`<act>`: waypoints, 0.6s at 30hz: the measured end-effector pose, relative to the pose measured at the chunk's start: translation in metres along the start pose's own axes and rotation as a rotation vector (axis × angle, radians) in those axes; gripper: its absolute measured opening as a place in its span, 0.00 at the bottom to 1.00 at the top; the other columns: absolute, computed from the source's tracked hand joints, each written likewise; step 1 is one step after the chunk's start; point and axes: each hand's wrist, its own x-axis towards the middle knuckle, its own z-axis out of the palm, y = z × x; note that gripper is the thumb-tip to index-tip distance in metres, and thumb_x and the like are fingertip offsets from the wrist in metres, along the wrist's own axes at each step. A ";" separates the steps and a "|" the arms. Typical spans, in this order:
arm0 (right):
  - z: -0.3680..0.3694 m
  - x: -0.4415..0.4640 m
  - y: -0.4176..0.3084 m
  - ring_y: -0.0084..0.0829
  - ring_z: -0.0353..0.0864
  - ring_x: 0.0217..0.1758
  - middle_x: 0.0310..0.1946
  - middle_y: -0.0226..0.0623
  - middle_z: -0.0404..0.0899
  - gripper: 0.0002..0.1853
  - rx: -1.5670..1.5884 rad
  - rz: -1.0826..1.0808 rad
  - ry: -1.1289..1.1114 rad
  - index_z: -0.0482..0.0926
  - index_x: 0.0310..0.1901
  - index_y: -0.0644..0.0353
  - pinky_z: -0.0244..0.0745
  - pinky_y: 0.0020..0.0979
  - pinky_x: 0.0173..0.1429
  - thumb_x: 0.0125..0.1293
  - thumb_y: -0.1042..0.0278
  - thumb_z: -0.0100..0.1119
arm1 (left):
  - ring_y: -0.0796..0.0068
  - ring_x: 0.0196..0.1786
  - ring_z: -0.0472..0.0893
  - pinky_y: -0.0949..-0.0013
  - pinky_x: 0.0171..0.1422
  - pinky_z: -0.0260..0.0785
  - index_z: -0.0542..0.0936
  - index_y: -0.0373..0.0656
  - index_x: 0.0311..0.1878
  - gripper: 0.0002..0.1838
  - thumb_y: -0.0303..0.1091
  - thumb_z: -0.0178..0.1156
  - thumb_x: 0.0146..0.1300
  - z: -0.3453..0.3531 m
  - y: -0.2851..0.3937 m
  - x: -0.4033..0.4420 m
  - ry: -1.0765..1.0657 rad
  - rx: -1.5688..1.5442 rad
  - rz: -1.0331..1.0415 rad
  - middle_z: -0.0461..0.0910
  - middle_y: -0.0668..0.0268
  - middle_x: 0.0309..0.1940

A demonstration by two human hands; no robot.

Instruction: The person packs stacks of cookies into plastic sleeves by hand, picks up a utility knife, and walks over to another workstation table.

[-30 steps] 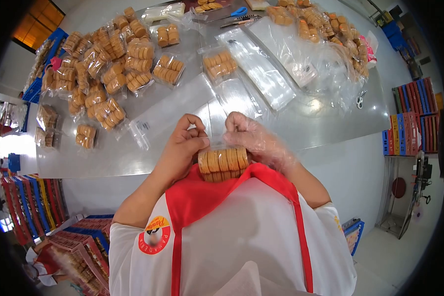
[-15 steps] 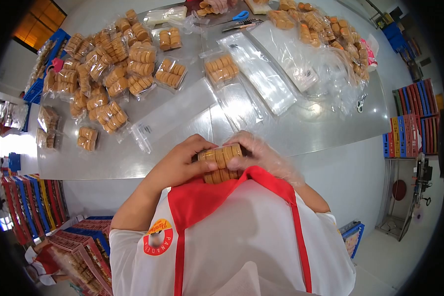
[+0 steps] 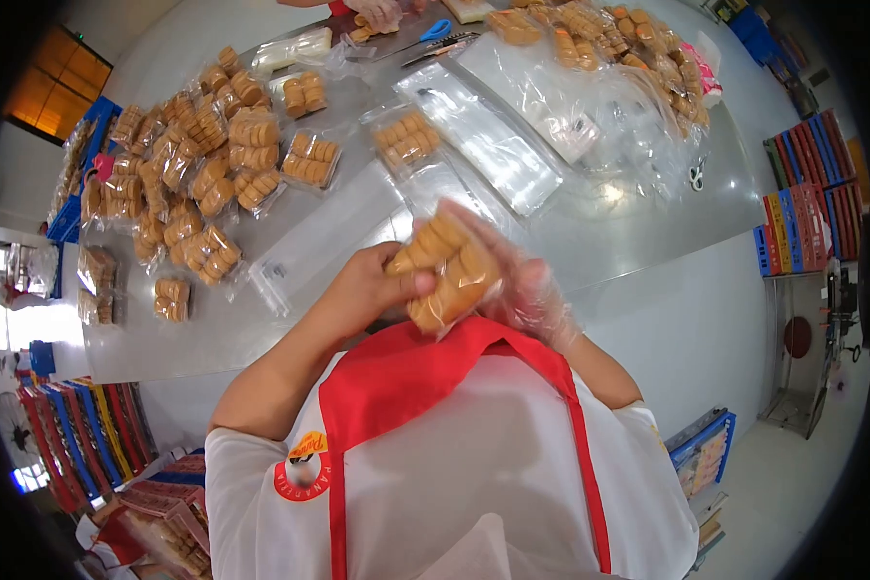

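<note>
A clear bag of round cookies (image 3: 447,271), tilted, is held in front of the red apron. My left hand (image 3: 369,290) grips its left side, with the thumb across the cookies. My right hand (image 3: 517,285), in a clear plastic glove, lies along the pack's right side with its fingers extended behind the top edge; part of it is hidden. Beyond the hands, flat clear bags (image 3: 488,135) and a single cookie pack (image 3: 406,138) lie on the metal table. A large pile of packed cookies (image 3: 179,145) is at the left.
More bagged cookies (image 3: 638,48) and loose clear plastic (image 3: 619,126) cover the far right of the table (image 3: 638,237). Blue scissors (image 3: 435,31) lie at the far edge, near another person's gloved hand (image 3: 379,14). White-handled scissors (image 3: 697,174) sit at the right.
The cookie pack has been lifted and turned to a tilt. My right hand has opened out from its grip along the pack's side. The camera view has shifted slightly.
</note>
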 end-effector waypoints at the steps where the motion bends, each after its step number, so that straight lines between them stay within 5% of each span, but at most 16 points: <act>1: 0.014 0.004 -0.010 0.39 0.70 0.69 0.67 0.45 0.66 0.47 -0.145 -0.043 0.102 0.53 0.75 0.58 0.71 0.40 0.70 0.60 0.55 0.69 | 0.72 0.38 0.82 0.70 0.44 0.75 0.78 0.30 0.48 0.33 0.55 0.70 0.59 0.007 0.002 0.008 0.018 -0.123 0.016 0.82 0.61 0.37; 2: 0.021 0.005 -0.017 0.42 0.69 0.70 0.68 0.47 0.66 0.50 -0.289 -0.086 0.208 0.52 0.76 0.56 0.72 0.43 0.70 0.58 0.50 0.71 | 0.73 0.38 0.82 0.70 0.43 0.75 0.78 0.30 0.47 0.32 0.56 0.69 0.61 0.013 0.005 0.015 -0.007 -0.121 -0.020 0.82 0.61 0.37; 6: 0.020 -0.015 -0.040 0.44 0.75 0.61 0.60 0.41 0.70 0.42 -0.073 -0.128 0.250 0.57 0.74 0.53 0.76 0.47 0.65 0.59 0.69 0.64 | 0.69 0.39 0.81 0.66 0.43 0.73 0.79 0.36 0.49 0.26 0.54 0.60 0.69 0.009 0.014 0.048 -0.203 0.040 -0.136 0.81 0.60 0.40; 8: -0.008 -0.022 -0.036 0.47 0.76 0.60 0.60 0.43 0.69 0.41 0.025 -0.265 0.307 0.57 0.73 0.54 0.79 0.52 0.61 0.58 0.71 0.63 | 0.64 0.42 0.80 0.64 0.47 0.72 0.79 0.39 0.49 0.20 0.50 0.57 0.71 0.011 0.010 0.063 -0.119 0.432 0.083 0.80 0.57 0.44; 10: -0.022 -0.036 -0.039 0.50 0.76 0.60 0.60 0.44 0.68 0.40 0.094 -0.346 0.382 0.58 0.73 0.54 0.80 0.56 0.59 0.58 0.72 0.61 | 0.57 0.47 0.78 0.62 0.51 0.71 0.78 0.42 0.48 0.13 0.43 0.56 0.72 0.033 0.006 0.071 0.210 1.026 0.576 0.77 0.52 0.46; 11: -0.026 -0.047 -0.041 0.51 0.76 0.61 0.61 0.45 0.67 0.40 0.113 -0.359 0.426 0.58 0.73 0.54 0.80 0.57 0.59 0.58 0.72 0.61 | 0.50 0.53 0.73 0.57 0.56 0.69 0.78 0.44 0.47 0.10 0.33 0.58 0.63 0.041 0.002 0.075 0.232 1.191 0.723 0.73 0.51 0.51; 14: -0.039 -0.070 -0.036 0.54 0.74 0.63 0.63 0.47 0.64 0.39 0.163 -0.397 0.557 0.58 0.72 0.55 0.80 0.59 0.58 0.58 0.73 0.59 | 0.49 0.55 0.72 0.54 0.56 0.68 0.78 0.44 0.46 0.14 0.29 0.59 0.54 0.043 -0.017 0.088 0.059 1.721 1.093 0.72 0.53 0.52; 18: -0.060 -0.090 -0.018 0.54 0.74 0.62 0.62 0.48 0.65 0.38 0.199 -0.396 0.575 0.58 0.71 0.58 0.79 0.58 0.59 0.57 0.74 0.56 | 0.49 0.54 0.72 0.53 0.55 0.68 0.78 0.42 0.45 0.16 0.29 0.59 0.50 0.044 -0.024 0.098 0.002 1.845 0.954 0.72 0.55 0.53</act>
